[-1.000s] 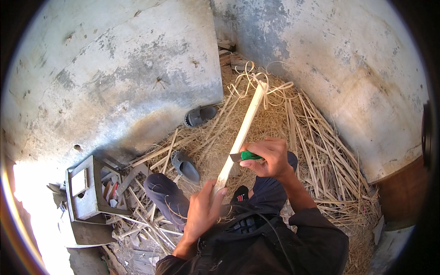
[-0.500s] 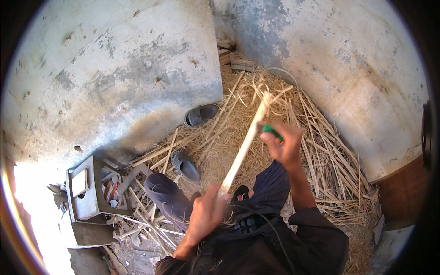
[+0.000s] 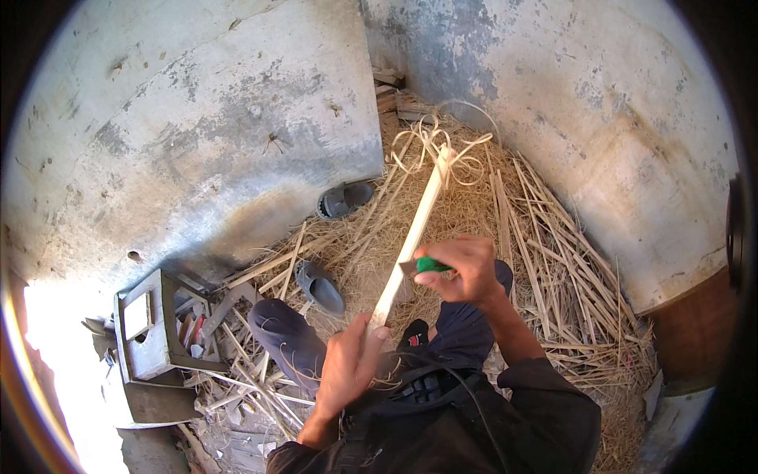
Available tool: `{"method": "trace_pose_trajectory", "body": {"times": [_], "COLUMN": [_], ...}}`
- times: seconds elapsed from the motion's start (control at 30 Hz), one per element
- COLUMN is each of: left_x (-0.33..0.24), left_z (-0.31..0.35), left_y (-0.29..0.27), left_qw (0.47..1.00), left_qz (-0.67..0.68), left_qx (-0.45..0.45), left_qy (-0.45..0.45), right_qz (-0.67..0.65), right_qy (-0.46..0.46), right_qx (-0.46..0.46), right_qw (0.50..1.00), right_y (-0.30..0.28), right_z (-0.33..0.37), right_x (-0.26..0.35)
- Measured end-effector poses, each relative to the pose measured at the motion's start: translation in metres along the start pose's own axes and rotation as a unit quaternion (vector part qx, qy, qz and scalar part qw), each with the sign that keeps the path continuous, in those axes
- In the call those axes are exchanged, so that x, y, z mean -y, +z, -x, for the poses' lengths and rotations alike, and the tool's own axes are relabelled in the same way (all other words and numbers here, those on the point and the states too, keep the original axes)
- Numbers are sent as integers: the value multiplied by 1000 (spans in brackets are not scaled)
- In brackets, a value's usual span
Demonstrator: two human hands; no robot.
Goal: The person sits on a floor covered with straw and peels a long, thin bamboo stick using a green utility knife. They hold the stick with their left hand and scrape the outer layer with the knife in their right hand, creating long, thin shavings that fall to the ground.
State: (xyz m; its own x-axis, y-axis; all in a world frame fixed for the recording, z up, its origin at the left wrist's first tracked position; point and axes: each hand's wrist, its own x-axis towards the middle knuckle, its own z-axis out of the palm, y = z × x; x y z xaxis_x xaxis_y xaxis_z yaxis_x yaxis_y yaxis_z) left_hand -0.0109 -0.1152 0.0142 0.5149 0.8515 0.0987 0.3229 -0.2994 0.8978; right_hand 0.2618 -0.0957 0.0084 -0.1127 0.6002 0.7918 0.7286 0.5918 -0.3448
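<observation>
My left hand point(image 3: 347, 365) grips the lower end of a pale wooden stick point(image 3: 416, 229), which slants up and away from me. Thin curled shavings point(image 3: 434, 150) hang at the stick's far end. In my right hand point(image 3: 467, 268) is a knife with a green handle point(image 3: 433, 265), my fingers wrapped round it. Its short dark blade point(image 3: 408, 268) lies against the stick, a little above my left hand. The tip of the blade is hard to make out.
Fine shavings cover the ground, and split sticks point(image 3: 553, 245) lie along the right wall. Two grey clogs point(image 3: 320, 288) rest left of the stick. A wooden box-like stool point(image 3: 158, 324) stands at the left. Worn walls point(image 3: 260, 103) meet beyond the shavings.
My right hand has come down the stick toward my left hand with the knife. The stick's far end has shifted slightly up and left, its curls now spread wider.
</observation>
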Motion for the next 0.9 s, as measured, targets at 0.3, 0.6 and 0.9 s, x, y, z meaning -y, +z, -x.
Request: {"method": "trace_pose_trajectory", "body": {"times": [0.3, 0.6, 0.9], "left_x": [-11, -7, 1], "left_z": [-7, -6, 23], "left_y": [0, 3, 11], "left_qw": [1000, 998, 999], "left_qz": [-16, -43, -21], "left_qx": [-26, -41, 31], "left_qy": [2, 15, 18], "right_qz": [38, 68, 218], "right_qy": [-9, -12, 286], "right_qx": [-5, -16, -137], "right_qw": [999, 998, 923], "right_y": [7, 4, -37], "right_z": [-2, -5, -3], "right_x": [22, 22, -73]}}
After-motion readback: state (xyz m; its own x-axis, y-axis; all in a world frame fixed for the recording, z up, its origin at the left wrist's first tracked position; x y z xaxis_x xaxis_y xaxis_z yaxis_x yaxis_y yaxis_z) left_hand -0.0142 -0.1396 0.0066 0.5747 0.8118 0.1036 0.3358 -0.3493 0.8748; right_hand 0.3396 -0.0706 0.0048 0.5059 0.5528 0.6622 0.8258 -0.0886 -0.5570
